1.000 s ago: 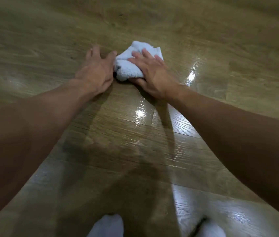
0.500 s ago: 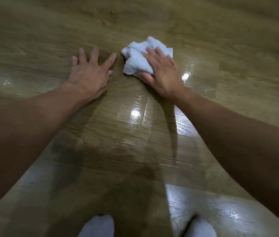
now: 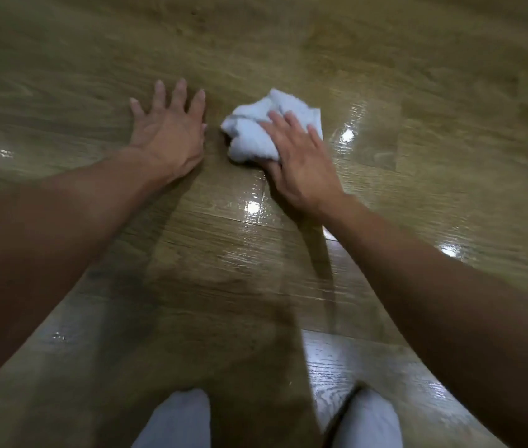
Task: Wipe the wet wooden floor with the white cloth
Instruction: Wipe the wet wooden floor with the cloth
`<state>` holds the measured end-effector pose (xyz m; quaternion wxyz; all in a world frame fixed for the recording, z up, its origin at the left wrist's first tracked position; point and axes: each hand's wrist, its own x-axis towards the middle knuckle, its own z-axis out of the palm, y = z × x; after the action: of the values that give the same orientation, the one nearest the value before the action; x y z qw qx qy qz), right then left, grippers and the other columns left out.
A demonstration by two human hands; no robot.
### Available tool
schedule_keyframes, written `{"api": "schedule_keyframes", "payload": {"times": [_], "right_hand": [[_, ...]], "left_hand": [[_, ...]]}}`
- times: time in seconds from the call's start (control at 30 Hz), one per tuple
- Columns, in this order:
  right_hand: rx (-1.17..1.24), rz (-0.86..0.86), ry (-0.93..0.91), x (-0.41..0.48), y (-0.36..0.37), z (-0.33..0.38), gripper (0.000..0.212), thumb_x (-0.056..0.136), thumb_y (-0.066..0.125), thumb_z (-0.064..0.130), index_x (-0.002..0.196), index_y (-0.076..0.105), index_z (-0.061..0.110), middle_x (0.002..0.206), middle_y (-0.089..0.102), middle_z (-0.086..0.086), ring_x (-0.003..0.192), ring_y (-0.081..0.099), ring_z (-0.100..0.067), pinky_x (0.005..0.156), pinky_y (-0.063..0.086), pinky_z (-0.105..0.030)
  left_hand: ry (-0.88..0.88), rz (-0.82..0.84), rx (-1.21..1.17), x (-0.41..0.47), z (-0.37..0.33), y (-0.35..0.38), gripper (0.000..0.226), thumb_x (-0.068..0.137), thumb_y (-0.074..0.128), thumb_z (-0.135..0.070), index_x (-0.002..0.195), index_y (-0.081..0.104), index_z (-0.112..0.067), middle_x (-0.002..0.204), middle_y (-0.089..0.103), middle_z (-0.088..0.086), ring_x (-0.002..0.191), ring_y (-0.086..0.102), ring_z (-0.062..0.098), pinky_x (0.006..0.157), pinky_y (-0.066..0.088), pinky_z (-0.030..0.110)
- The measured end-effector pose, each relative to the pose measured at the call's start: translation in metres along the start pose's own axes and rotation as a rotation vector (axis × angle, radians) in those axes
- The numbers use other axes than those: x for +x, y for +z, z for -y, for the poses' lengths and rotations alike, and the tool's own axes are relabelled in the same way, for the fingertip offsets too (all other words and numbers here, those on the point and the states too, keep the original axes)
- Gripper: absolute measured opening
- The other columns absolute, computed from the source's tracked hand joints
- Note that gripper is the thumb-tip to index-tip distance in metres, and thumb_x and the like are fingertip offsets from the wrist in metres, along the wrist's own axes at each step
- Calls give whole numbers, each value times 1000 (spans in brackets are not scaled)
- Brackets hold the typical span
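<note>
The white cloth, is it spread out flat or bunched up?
Bunched up: the white cloth forms a rumpled lump with visible folds, pressed to the floor under the right hand.

Indoors, probably a room in a home: a floor (image 3: 418,66) of glossy wood-grain planks fills the whole view, with a plank seam running just below the cloth (image 3: 249,137). Wet patches right of the cloth and nearer the camera carry bright glints (image 3: 347,135) of overhead light. White-clad legs (image 3: 175,418) show well below the cloth.
</note>
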<state>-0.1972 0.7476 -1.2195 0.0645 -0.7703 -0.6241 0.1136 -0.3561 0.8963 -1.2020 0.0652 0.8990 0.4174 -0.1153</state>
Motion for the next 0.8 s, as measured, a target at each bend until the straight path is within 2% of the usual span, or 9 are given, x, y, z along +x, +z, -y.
{"api": "schedule_keyframes", "payload": {"times": [0.07, 0.13, 0.27, 0.4, 0.47, 0.53, 0.63, 0.73, 0.8], "right_hand": [[39, 23, 97, 35, -6, -6, 55, 102, 37, 39, 152, 22, 20, 161, 15, -2, 149, 8, -22, 120, 8, -44], [109, 19, 137, 34, -6, 1, 56, 102, 38, 36, 152, 21, 20, 161, 15, -2, 149, 8, -23, 120, 7, -45], [73, -85, 134, -68, 14, 35, 57, 97, 46, 27, 150, 29, 13, 158, 25, -6, 148, 17, -26, 119, 14, -47], [17, -27, -9, -111, 19, 30, 54, 96, 39, 31, 148, 32, 20, 158, 25, -3, 147, 21, -21, 116, 17, -42], [25, -39, 53, -85, 11, 5, 53, 96, 43, 24, 147, 34, 21, 158, 25, -4, 146, 23, -21, 113, 20, -43], [69, -60, 188, -45, -2, -23, 56, 96, 44, 20, 149, 29, 24, 160, 20, -2, 147, 18, -19, 115, 18, -44], [112, -84, 304, -4, -15, -42, 60, 94, 45, 20, 151, 26, 26, 160, 19, -2, 148, 14, -20, 117, 16, -45], [103, -113, 285, -26, -7, -21, 57, 95, 48, 29, 148, 32, 18, 159, 24, -4, 148, 16, -23, 118, 15, -47], [104, -127, 213, -70, 4, 0, 57, 94, 51, 31, 147, 36, 17, 157, 29, -4, 147, 18, -22, 118, 15, -47]], "left_hand": [[93, -40, -22, -2, -4, 2, 50, 101, 30, -27, 149, 21, -16, 158, 13, 12, 145, 10, 36, 113, 15, 62], [164, -36, -24, -9, -9, 7, 48, 101, 28, -32, 148, 20, -23, 158, 12, 14, 145, 10, 38, 112, 13, 64], [127, -23, -11, -14, -20, 12, 51, 100, 23, -47, 149, 19, -35, 158, 9, 18, 144, 8, 43, 108, 10, 70], [166, -32, 59, -14, -33, 12, 55, 101, 24, -39, 151, 16, -17, 160, 7, 12, 144, 8, 43, 104, 15, 73], [171, 1, 84, -15, -44, 12, 56, 101, 29, -28, 150, 13, -8, 161, 2, 8, 144, 6, 43, 103, 17, 74], [154, 36, 55, -14, -55, 5, 53, 99, 32, -25, 148, 15, -14, 159, 7, 13, 141, 11, 49, 102, 19, 74], [119, 62, -10, -7, -62, -11, 45, 101, 30, -34, 145, 23, -33, 147, 27, 23, 131, 27, 56, 100, 29, 70], [116, 19, 8, 0, -77, -22, 39, 101, 33, -36, 136, 42, -22, 127, 47, 29, 115, 46, 53, 96, 38, 61], [81, 60, -6, 4, -87, -21, 45, 100, 34, -39, 138, 42, -15, 134, 43, 34, 123, 40, 54, 99, 37, 61]]}}
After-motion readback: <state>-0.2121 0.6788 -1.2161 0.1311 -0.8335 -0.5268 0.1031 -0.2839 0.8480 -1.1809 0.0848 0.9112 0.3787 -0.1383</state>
